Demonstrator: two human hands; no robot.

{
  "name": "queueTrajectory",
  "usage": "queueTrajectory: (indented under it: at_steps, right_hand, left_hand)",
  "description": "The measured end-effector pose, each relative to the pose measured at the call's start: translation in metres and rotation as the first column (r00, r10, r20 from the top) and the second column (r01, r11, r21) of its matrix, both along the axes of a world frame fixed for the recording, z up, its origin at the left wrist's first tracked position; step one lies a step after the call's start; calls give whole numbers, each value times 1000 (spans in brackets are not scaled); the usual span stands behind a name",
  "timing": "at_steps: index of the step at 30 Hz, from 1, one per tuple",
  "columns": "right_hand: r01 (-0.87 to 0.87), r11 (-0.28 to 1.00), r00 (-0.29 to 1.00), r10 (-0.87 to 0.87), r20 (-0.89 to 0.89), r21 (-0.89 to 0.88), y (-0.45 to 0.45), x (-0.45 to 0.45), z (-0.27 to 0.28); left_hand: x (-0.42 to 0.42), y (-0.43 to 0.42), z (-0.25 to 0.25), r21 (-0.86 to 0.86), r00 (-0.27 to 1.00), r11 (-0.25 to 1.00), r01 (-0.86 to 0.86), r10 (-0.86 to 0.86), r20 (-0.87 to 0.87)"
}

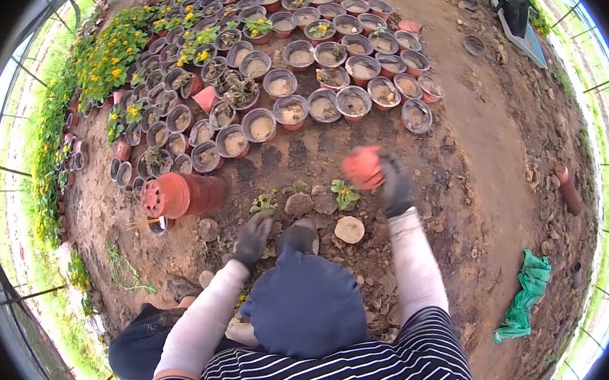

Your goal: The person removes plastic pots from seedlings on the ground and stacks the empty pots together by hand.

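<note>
My right hand, in a dark glove, grips a reddish plastic flower pot above the soil. The pot is smeared by motion. My left hand, gloved as well, is low beside my knee, its fingers extended and nothing visible in them. Just beyond its fingertips is a small yellow-flowered plant. Another flowering plant lies below the held pot. Near it sit a pale round soil clump and a darker clump. A stack of reddish pots lies on its side to the left.
Rows of soil-filled pots cover the ground ahead. Dense yellow-flowered plants grow at the left. A green cloth and a reddish cylinder lie on the right. At the far right stands a pale tray.
</note>
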State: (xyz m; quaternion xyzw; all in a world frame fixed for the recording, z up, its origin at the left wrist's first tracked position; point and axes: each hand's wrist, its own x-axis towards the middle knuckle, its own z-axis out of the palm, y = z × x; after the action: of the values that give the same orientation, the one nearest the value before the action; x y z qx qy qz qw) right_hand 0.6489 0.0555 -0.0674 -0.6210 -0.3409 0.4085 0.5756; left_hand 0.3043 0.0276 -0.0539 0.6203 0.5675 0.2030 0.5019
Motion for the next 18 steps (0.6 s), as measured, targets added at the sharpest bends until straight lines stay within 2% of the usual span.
queueTrajectory:
  at_steps: [2,3,4,6,8,9,12,13,15,17,18]
  right_hand:
    - [-97,995,973,101,-207,31,-8,-65,13]
    - [-140,989,949,145,-280,39,-12,-92,15]
    - [-212,977,951,208,-227,9,-18,-113,24]
    - [-176,984,801,168,-574,43,-18,-150,5]
    - [-252,967,827,191,-529,-45,-21,-159,8]
    - [-286,954,839,204,-505,-90,-19,-163,16]
    - [-400,916,786,329,-524,-25,-12,-172,-5]
    - [-448,894,812,412,-413,10,-7,-171,-13]
    - [-450,892,835,440,-331,52,-11,-174,-20]
    - [-394,918,683,316,-659,32,-10,-180,-40]
    - [-412,908,814,331,-478,-73,-8,-182,-39]
  left_hand:
    - [22,15,-2,-120,998,992,43,-47,-37]
    - [24,13,-3,-255,988,967,9,31,153]
    - [24,12,-4,-386,936,923,3,133,325]
    - [25,15,-6,-604,718,793,77,377,586]
    - [23,19,-8,-728,386,639,248,624,680]
    - [21,18,-7,-663,458,716,219,524,718]
    - [13,12,-2,-685,317,703,192,616,721]
    - [12,14,2,-687,282,697,206,631,723]
    - [10,18,8,-687,210,686,239,654,727]
    - [3,25,-16,-655,341,739,159,581,739]
    - [0,29,-23,-634,406,764,121,545,734]
